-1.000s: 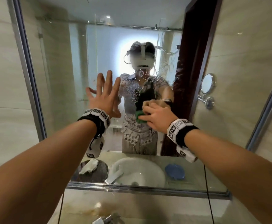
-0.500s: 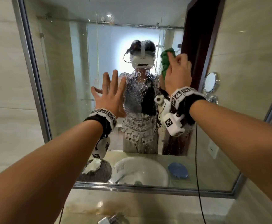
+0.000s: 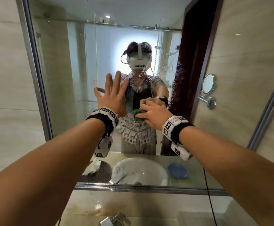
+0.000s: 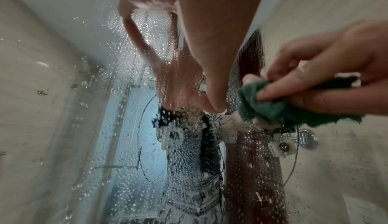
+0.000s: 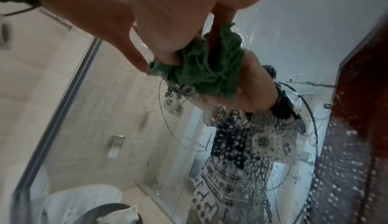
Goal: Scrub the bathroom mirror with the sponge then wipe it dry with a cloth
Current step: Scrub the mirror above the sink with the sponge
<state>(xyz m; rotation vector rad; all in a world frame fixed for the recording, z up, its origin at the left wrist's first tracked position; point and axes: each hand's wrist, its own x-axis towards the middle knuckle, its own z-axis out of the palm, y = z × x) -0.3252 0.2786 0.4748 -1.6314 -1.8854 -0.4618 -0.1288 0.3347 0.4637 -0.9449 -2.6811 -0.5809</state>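
Sponge (image 3: 137, 115), green and crumpled, was gripped in the curled fingers of the right hand (image 3: 154, 114) and pressed to the mirror (image 3: 64, 88), just right of the left hand (image 3: 112, 98), which was laid flat on the glass with fingers spread. Beads of water were seen around the sponge. Prints could be left under the bracing palm, and streaks by drying droplets. No drying cloth could be identified with certainty.

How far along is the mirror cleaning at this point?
Done: the mirror is wet, beaded with droplets around the middle. In hand: the right hand presses the green sponge on the glass while the left hand lies flat against it. Left: drying; a white cloth shows only in reflection.
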